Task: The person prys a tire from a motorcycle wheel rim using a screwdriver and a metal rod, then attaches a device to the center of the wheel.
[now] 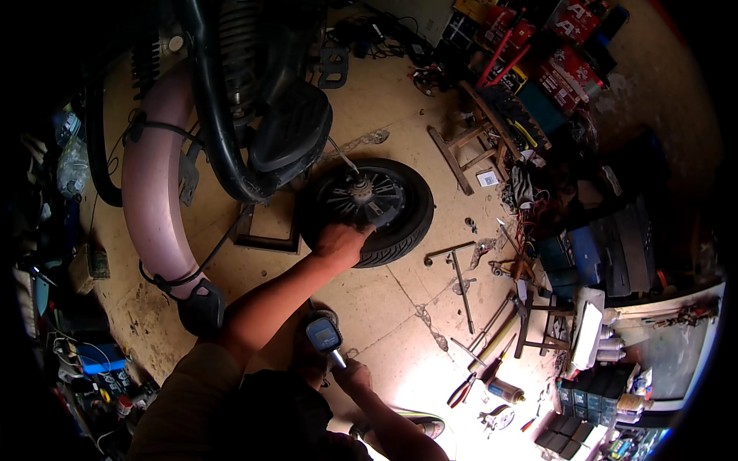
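Observation:
A black scooter wheel (400, 219) with a ribbed hub motor lies flat on the floor in the middle of the head view. My left hand (338, 242) rests on its near rim, fingers curled over the tyre edge. My right hand (354, 376) is lower down, closed around the handle of a tyre inflator gun with a blue-faced digital gauge (324, 334). A thin cable (342, 157) runs from the wheel hub up toward the scooter body.
A pink-and-black scooter frame (154, 177) arches over the left. A long T-handle wrench (460, 280), pliers (461, 390), a spray can (503, 390) and loose bolts lie on the floor at right. A wooden stool (473, 142), crates and cluttered shelves crowd the far right.

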{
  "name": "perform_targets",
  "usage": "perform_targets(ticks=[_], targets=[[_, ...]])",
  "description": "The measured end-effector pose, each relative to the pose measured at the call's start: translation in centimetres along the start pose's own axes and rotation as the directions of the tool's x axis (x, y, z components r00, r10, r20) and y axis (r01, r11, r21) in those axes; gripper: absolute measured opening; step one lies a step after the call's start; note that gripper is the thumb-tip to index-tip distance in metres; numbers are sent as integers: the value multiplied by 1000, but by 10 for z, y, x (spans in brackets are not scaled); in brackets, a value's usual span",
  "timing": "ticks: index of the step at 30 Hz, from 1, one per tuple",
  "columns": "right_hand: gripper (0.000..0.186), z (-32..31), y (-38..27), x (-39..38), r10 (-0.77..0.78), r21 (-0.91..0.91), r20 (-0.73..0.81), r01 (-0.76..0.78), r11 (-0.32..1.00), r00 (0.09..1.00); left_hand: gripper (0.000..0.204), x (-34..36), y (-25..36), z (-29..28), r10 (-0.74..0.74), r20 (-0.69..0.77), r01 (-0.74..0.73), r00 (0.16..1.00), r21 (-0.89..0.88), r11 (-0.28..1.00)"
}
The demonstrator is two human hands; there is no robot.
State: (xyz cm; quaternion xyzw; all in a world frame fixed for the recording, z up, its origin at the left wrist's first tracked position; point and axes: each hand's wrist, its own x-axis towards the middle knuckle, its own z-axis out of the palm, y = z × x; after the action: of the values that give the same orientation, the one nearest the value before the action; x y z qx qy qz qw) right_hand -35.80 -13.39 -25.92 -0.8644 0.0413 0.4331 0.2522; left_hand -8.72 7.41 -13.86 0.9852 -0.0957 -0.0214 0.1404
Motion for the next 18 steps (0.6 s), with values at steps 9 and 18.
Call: perform_targets(ticks=[9, 18], targets=[[48, -4, -5, -3, 24, 31, 0, -24, 999, 1000, 56, -1, -1, 1, 4, -31, -4, 1000, 12, 1000], [43, 5, 6, 4, -30, 44, -52, 33, 999, 998, 61, 2, 2, -4, -19, 39, 19, 999, 5, 1000]])
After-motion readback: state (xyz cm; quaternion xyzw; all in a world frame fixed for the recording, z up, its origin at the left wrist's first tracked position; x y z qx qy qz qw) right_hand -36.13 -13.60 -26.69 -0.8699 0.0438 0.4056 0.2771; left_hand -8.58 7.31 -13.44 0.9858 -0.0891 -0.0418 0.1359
